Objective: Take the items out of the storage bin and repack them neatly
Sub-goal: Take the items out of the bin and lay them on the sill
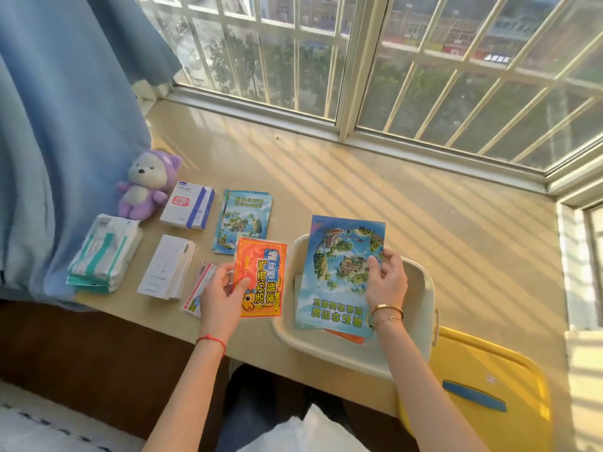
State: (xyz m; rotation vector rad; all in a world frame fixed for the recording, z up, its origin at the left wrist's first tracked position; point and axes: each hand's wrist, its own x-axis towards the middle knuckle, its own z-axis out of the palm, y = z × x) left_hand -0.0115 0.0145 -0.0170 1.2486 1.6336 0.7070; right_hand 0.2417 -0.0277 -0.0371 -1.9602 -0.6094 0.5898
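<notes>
Head view, counts: one storage bin (421, 288) is sitting on the sill (424, 207); one plush toy (146, 185) is lying far left.
Left hand (222, 291): it is pinching one orange packet (261, 275) beside the bin.
Right hand (386, 282): it is gripping one blue packet (339, 272) over the bin.

The worktop (359, 177) is pale beige, striped with slanting bands of sunlight. At ten o'clock hangs a blue curtain (58, 125), and before it sits a purple plush toy (145, 187) with a cream face. The box (187, 205) is white with a blue edge and a red stamp. The soft pack (104, 252) is white with teal stripes. The orange packet (261, 275) bears yellow and black characters. The leaflet (342, 272) shows green islands on blue. The storage bin (421, 288) is cream; at five o'clock its lid (489, 380) is yellow with a blue handle.
</notes>
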